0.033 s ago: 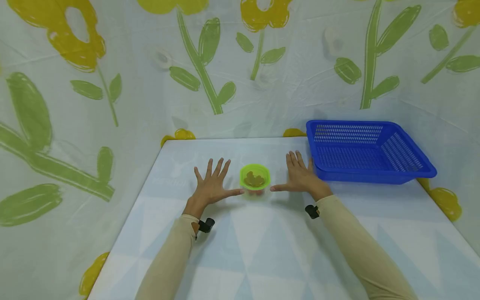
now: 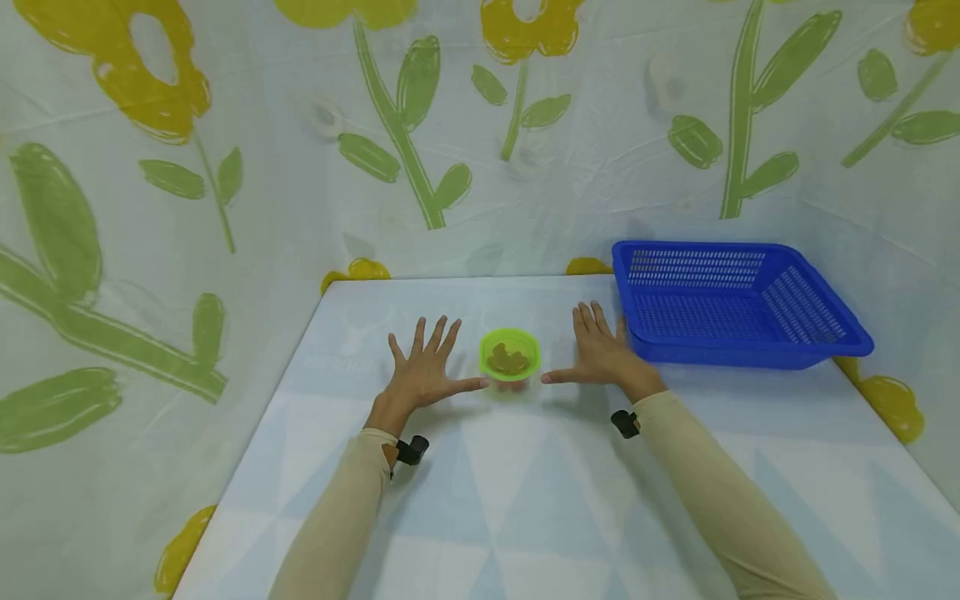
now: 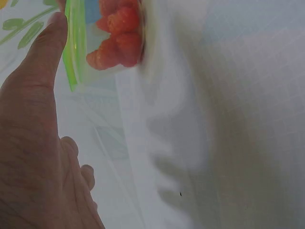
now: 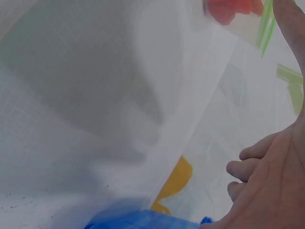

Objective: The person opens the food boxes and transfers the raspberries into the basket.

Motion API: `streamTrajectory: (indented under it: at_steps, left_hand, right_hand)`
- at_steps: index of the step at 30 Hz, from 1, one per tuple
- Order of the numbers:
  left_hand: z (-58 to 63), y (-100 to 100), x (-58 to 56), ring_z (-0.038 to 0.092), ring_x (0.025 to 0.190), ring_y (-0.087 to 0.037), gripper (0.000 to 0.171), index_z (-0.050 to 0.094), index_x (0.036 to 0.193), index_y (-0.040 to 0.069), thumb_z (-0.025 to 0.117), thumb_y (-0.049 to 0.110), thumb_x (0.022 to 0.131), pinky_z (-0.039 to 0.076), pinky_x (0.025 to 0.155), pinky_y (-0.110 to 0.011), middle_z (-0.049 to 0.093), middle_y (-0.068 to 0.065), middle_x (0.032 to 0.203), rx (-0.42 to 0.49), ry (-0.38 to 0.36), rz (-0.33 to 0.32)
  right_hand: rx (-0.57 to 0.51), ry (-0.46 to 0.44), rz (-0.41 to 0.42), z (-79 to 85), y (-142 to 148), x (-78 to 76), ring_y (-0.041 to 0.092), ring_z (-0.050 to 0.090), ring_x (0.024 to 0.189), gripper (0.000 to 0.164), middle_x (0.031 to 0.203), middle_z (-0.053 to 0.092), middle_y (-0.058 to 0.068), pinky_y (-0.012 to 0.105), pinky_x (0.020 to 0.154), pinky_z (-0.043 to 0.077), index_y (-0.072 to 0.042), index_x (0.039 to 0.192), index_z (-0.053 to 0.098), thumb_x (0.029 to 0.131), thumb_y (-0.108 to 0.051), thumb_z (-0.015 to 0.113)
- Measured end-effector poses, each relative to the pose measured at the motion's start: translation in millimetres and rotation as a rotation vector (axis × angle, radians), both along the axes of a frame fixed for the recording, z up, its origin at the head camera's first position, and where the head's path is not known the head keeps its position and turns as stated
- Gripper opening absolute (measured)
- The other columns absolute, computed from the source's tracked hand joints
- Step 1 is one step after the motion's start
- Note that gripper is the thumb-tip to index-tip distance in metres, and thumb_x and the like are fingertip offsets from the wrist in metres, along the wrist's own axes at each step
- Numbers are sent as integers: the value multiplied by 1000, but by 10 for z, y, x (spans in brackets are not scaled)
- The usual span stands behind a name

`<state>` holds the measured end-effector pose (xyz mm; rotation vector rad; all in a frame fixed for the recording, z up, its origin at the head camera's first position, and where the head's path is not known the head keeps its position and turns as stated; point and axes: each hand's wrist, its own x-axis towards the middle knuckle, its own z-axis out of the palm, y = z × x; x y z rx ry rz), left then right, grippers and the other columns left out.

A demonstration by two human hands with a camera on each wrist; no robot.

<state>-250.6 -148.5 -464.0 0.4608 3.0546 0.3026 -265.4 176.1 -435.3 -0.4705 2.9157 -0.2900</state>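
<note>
A small clear container with a bright green lid [image 2: 510, 354] stands on the table between the two hands. Through its wall, the left wrist view shows orange-red pieces [image 3: 121, 33] inside; their exact kind is unclear. The left hand [image 2: 422, 375] is spread to the left of the container, its thumb pointing at the lid's near edge. On the other side the right hand [image 2: 600, 354] has its fingers straight and its thumb pointing inward. Neither hand grips anything. Whether the thumb tips touch the container I cannot tell.
A blue perforated plastic basket [image 2: 742, 346] sits at the back right, close beside the right hand. The table [image 2: 450, 508] has a pale cloth with light blue triangles. Flower-printed curtains [image 2: 285, 167] enclose the back and sides.
</note>
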Motion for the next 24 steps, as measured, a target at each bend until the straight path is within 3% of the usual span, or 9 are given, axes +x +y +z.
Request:
streamTrajectory:
  at_steps: [7,12,14,19,24]
  left_hand:
    - [5,1,42,-5,151,-37,120,0,162,28,42,95,72,-10,104,-78,5,-4,168,41,18,-16]
    - [-10,16,82,21,149,-26,114,13,161,32,49,92,72,-5,112,-70,31,-1,160,113,59,-74]
    - [-7,18,93,32,143,-22,111,20,160,31,54,89,72,0,115,-64,41,-1,154,158,98,-93]
    - [24,16,123,44,134,-21,103,33,157,27,64,80,75,21,115,-53,54,-2,142,319,178,-125]
    - [38,34,183,50,124,-21,93,37,154,33,69,75,76,34,107,-52,57,-2,135,489,173,-106]
  right_hand:
    - [-9,7,24,29,23,72,40,-9,150,140,163,2,26,70,111,-4,8,156,4,70,-85,63]
    - [-62,29,23,23,45,153,41,-4,150,137,163,7,27,72,111,-2,9,156,9,71,-82,67]
    - [-90,25,21,7,51,173,41,-3,150,135,163,8,27,71,111,-1,9,156,10,72,-81,67]
    - [-176,14,8,-48,48,207,42,2,150,130,162,12,27,66,115,6,7,156,13,74,-77,69]
    - [-323,6,-13,-139,6,234,41,10,150,122,161,18,25,63,116,12,1,157,21,74,-71,75]
